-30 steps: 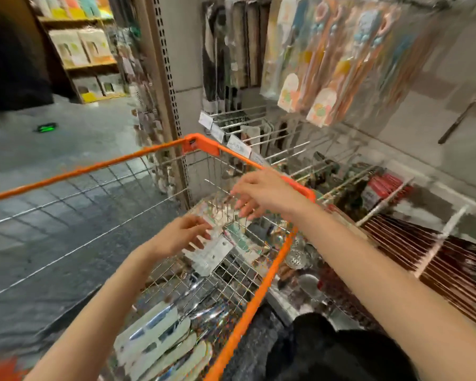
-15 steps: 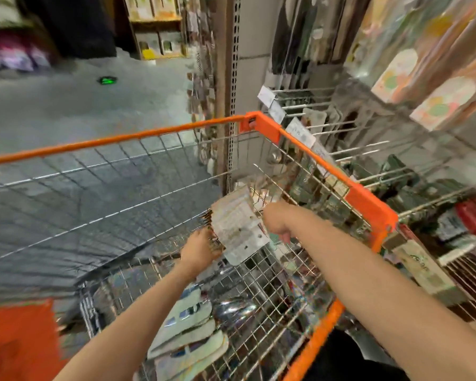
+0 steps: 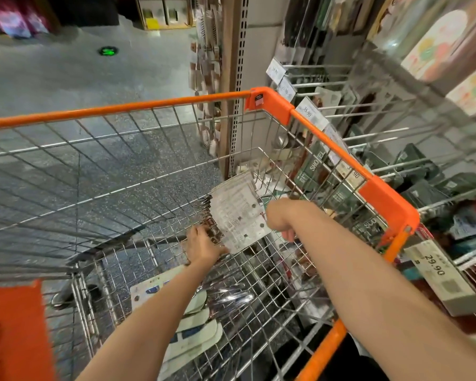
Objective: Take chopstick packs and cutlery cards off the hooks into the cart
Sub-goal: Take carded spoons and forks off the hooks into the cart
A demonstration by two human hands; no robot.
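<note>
Both my hands are down inside the wire cart (image 3: 270, 103) with the orange rim. They hold a stack of white cutlery cards (image 3: 238, 213) with small print on the back. My left hand (image 3: 204, 247) grips the stack's lower left edge. My right hand (image 3: 282, 218) holds its right side, fingers curled under and mostly hidden. More cutlery cards (image 3: 193, 323) with shiny spoons lie on the cart's bottom near me.
To the right, display hooks (image 3: 374, 130) carry dark green packs (image 3: 415, 166) and price tags (image 3: 434, 270). Pastel chopstick packs (image 3: 437, 42) hang higher up. A perforated shelf post (image 3: 238, 78) stands beyond the cart. Grey floor lies to the left.
My hands went from the cart's rim down into the basket with the card stack. The view swung left and downward, so the hooks slid toward the right edge.
</note>
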